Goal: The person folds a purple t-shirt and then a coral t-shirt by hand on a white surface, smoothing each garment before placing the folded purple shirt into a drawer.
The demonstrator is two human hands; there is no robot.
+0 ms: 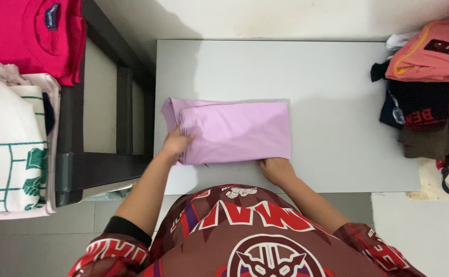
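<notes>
A light purple garment lies folded into a rectangle on the grey table. My left hand grips its left edge near the front corner, fingers curled onto the cloth. My right hand rests at the garment's front edge, near the right corner, fingertips tucked under or against the cloth.
A heap of unfolded clothes, orange, black and brown, sits at the table's right end. To the left, folded shirts lie stacked: a pink-red one and a white one with green print. A dark frame stands beside the table.
</notes>
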